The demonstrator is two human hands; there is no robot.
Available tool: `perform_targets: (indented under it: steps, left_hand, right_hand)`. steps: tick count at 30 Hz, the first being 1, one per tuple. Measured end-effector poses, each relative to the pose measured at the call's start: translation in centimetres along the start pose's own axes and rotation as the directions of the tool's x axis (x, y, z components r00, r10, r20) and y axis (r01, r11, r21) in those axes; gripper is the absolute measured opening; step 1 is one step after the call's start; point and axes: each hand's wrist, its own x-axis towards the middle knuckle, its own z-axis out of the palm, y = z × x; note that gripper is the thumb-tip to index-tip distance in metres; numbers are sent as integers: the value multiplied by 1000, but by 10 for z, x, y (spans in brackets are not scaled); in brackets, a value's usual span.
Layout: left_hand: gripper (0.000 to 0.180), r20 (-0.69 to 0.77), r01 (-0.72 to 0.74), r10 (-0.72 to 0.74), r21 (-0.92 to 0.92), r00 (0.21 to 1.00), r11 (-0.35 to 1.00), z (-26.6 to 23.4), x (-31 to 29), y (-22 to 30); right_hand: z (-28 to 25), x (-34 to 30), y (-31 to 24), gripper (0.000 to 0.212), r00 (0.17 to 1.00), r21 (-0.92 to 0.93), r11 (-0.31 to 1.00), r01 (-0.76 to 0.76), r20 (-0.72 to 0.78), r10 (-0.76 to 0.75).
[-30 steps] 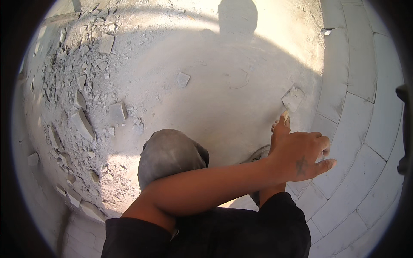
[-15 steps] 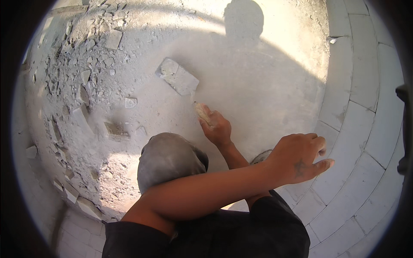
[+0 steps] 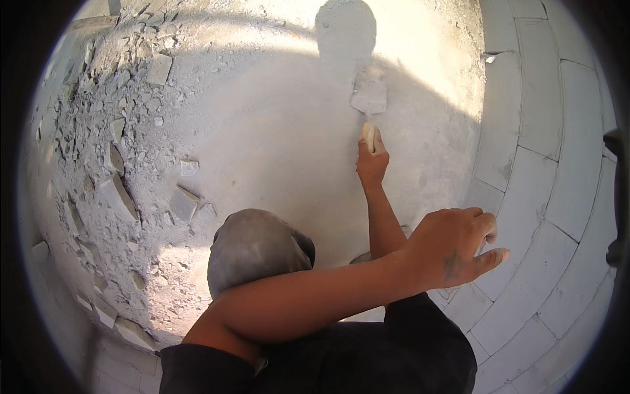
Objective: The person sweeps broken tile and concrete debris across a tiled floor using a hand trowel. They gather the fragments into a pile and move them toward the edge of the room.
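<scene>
My right hand (image 3: 373,161) is closed round the pale, dusty handle (image 3: 370,136) of a trowel. The trowel's blade (image 3: 369,95) points away from me, low over or on the dusty floor (image 3: 282,144); I cannot tell whether it touches. My left forearm lies across my raised knee (image 3: 259,243), clad in dusty grey cloth, and crosses over the right forearm. Beyond it, my left hand (image 3: 453,249) hangs in front of the block wall, fingers bent, thumb apart, with nothing visible in it.
A wall of pale blocks (image 3: 545,177) curves along the right side. To the left lie rubble and several broken slabs (image 3: 119,197). One flat fragment (image 3: 184,203) lies left of my knee. My head's shadow (image 3: 346,29) falls on the floor ahead.
My right hand has swung the trowel to the right and farther away, its blade now pointing straight ahead. A fragment left of my knee has turned over or shifted. The left hand has stayed put.
</scene>
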Motion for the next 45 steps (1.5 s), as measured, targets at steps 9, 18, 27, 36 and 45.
perform_targets:
  steps: [9,18,27,36,45]
  left_hand:
    - [46,-83,21,-22,-12,996,1000,-20,30,0]
    - [41,-185,186,-206,-118,961,975,-33,81,-17]
    - [26,-350,378,-293,207,890,902,-95,103,-121]
    - [31,-813,761,-266,294,517,579,-158,63,-69]
    - [33,-607,691,-331,624,722,364,-133,176,13]
  right_hand:
    - [36,-32,-147,51,694,-413,675,611,690,-206]
    - [-361,33,-130,50,980,-987,154,-47,-16,197]
    - [-429,65,113,41,744,135,776,-616,-224,629]
    - [-434,279,158,46,725,327,710,-624,-97,682]
    - [-359,413,91,50,960,-192,958,-214,-223,170]
